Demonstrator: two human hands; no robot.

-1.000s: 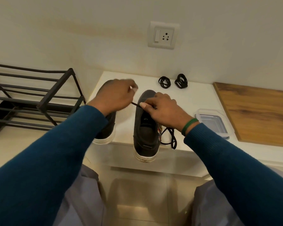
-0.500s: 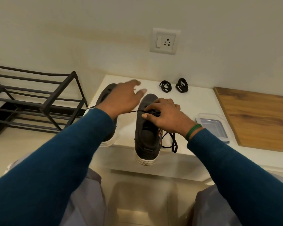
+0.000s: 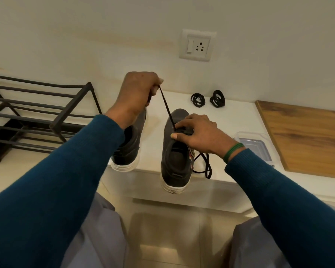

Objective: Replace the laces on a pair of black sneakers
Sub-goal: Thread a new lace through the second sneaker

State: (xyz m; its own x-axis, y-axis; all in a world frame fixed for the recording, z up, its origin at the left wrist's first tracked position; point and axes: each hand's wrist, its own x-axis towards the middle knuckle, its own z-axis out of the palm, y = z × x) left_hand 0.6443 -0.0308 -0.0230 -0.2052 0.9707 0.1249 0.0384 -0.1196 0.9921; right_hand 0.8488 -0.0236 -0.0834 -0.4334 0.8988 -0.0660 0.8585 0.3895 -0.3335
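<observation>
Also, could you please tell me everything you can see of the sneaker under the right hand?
The sneaker is dark, matte and leather-like, with a white sole and a coloured label at its collar. It stands upright on the white ledge, toe toward the wall, heel overhanging the front edge. The right hand holds its eyelet area. A black lace runs taut from there to the left hand, which pinches it. A loose lace lies beside it.
</observation>
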